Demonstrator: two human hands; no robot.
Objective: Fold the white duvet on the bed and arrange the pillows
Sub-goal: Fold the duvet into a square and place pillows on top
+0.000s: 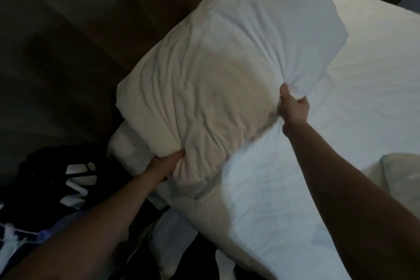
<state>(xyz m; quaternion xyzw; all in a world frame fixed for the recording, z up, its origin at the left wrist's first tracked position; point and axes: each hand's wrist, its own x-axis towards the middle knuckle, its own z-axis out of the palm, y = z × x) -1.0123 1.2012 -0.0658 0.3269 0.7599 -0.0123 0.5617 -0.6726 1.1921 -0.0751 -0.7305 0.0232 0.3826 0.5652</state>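
A large white pillow [227,70] fills the middle of the view, held over the head end of the bed [341,120]. My left hand [167,162] grips its near left corner, fingers dug into the fabric. My right hand [294,107] pinches a bunch of the cover at its right edge. A second white pillow [127,145] lies partly hidden under the held one at the bed's left edge. A rumpled white piece of bedding [402,173] shows at the right edge; whether it is the duvet I cannot tell.
A dark wall or headboard [68,41] rises at the left. Dark clothing or a bag with white lettering [56,177] lies beside the bed at lower left. More white fabric [172,236] sits low by the bed's near corner.
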